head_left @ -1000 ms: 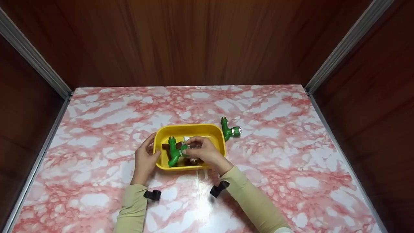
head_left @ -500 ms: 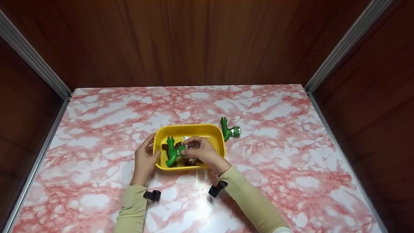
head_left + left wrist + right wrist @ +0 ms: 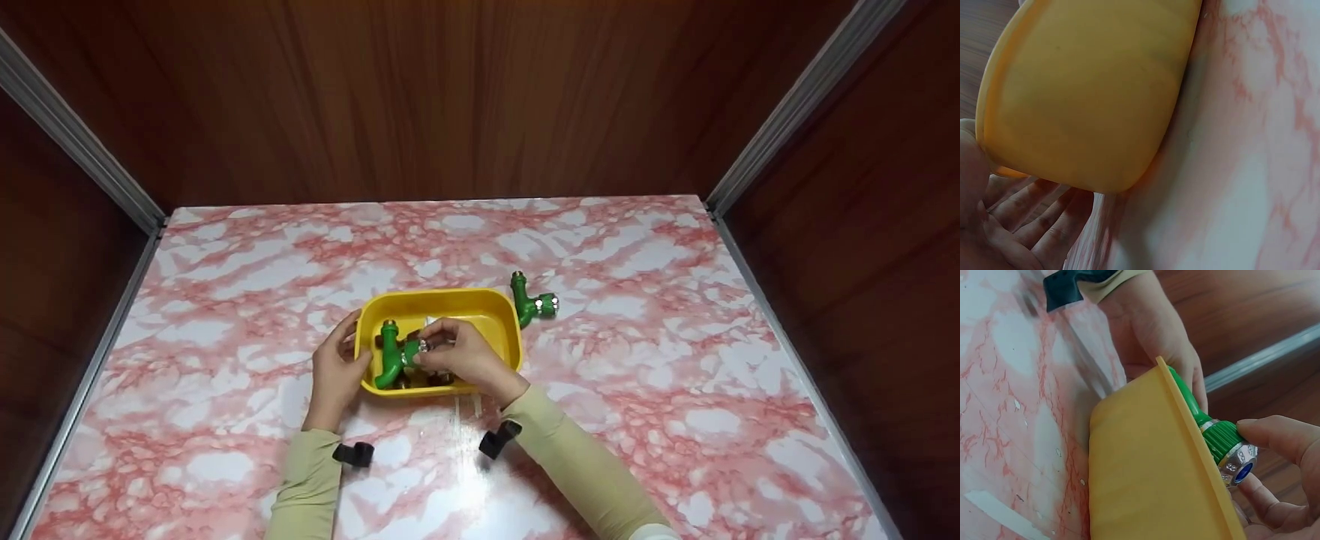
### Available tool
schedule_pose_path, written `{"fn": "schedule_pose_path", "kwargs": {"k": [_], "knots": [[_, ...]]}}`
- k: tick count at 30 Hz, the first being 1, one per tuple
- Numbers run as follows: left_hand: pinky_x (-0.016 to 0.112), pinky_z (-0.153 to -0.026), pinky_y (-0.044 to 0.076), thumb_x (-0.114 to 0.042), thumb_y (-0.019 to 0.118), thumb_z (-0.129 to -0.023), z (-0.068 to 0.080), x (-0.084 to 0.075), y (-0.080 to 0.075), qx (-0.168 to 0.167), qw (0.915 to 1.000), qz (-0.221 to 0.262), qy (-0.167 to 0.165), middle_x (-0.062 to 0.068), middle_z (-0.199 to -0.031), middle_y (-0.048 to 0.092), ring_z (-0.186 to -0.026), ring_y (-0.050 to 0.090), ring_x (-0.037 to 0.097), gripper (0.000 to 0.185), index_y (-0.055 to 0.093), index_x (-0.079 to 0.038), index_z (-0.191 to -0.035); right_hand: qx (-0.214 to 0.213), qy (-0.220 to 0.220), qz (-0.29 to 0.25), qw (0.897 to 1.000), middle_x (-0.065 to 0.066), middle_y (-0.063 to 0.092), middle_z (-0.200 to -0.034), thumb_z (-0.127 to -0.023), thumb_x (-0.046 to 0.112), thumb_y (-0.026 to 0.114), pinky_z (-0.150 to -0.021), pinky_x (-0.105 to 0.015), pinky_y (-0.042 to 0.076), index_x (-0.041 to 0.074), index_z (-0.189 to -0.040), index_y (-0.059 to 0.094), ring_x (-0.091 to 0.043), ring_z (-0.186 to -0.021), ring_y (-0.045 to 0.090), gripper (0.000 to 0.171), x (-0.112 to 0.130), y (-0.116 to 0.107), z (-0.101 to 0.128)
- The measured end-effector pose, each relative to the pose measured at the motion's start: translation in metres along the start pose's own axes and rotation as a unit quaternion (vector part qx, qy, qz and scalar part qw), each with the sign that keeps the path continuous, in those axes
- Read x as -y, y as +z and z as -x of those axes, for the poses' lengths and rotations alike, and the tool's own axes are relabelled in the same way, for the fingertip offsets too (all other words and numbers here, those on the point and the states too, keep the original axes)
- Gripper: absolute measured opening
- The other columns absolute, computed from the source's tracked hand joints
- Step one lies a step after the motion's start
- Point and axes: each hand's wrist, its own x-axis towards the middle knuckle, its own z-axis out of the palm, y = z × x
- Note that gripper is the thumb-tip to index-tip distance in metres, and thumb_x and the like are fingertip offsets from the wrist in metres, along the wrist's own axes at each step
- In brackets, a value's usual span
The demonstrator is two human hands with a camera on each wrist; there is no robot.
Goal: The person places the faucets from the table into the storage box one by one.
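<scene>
1. Green tap [image 3: 391, 360] is held at its knob [image 3: 1223, 439] inside the yellow tray [image 3: 435, 302], toward the left end; whether the tray's floor is touched by it cannot be told.
2. Nearest, both forearms are covered by pale green sleeves [image 3: 585, 465], and a black device [image 3: 499, 439] is worn at each wrist.
3. By the left hand [image 3: 337, 371] the tray's left end is gripped, with the thumb laid over the rim and the other fingers spread along the outer wall.
4. By the right hand [image 3: 463, 355], reached in over the near rim, the ribbed knob is pinched between narrowly set fingers; a blue centre is shown in its silver cap [image 3: 1241, 458].
5. Around and under the tap, dark brown pieces [image 3: 441, 380] are partly hidden.
6. Just beyond the tray's right end, a second green tap [image 3: 525, 306] is laid on the tabletop [image 3: 645, 330], which is patterned in red and white.
7. Farthest off, the tabletop is backed by a wood-grained panel [image 3: 450, 97].
</scene>
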Motion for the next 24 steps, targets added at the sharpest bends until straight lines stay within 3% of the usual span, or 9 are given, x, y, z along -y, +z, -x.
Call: {"fn": "schedule_pose_path", "kwargs": {"k": [7, 13, 20, 24], "knots": [[0.030, -0.087, 0.050, 0.013, 0.060, -0.081, -0.001, 0.000, 0.001, -0.002, 1.0000, -0.008, 0.000, 0.013, -0.131, 0.055, -0.106, 0.059, 0.027, 0.067, 0.050, -0.015, -0.141, 0.004, -0.002, 0.007, 1.000, -0.019, 0.062, -0.102, -0.078, -0.001, 0.075, -0.073, -0.033, 0.056, -0.005, -0.107, 0.061, -0.022, -0.079, 0.064, 0.033, 0.001, 0.001, -0.001], [0.031, -0.085, 0.050, 0.013, 0.060, -0.080, 0.000, 0.000, 0.002, -0.009, 0.9998, -0.012, 0.014, 0.013, -0.125, 0.058, -0.102, 0.061, 0.027, 0.065, 0.052, -0.014, -0.139, 0.003, -0.008, 0.046, 0.999, -0.016, 0.064, -0.098, -0.077, 0.003, 0.077, -0.070, -0.031, 0.056, -0.003, -0.105, 0.063, -0.021, -0.080, 0.063, 0.032, 0.002, -0.001, -0.001], [0.024, -0.082, 0.050, 0.014, 0.061, -0.079, 0.001, -0.002, 0.002, -0.011, 0.9998, -0.005, 0.014, 0.013, -0.124, 0.059, -0.100, 0.061, 0.026, 0.065, 0.053, -0.013, -0.137, 0.012, 0.006, 0.042, 0.999, -0.021, 0.061, -0.101, -0.079, -0.003, 0.073, -0.079, -0.043, 0.054, -0.009, -0.109, 0.059, -0.017, -0.076, 0.063, 0.034, 0.010, 0.002, 0.002], [0.028, -0.085, 0.050, 0.013, 0.061, -0.079, 0.001, -0.002, 0.002, -0.010, 0.9999, -0.008, 0.007, 0.012, -0.126, 0.058, -0.103, 0.060, 0.026, 0.066, 0.052, -0.014, -0.139, 0.012, 0.002, 0.077, 0.997, -0.022, 0.061, -0.099, -0.079, -0.003, 0.073, -0.077, -0.045, 0.054, -0.011, -0.109, 0.059, -0.015, -0.074, 0.061, 0.034, 0.022, 0.006, 0.009]]}}
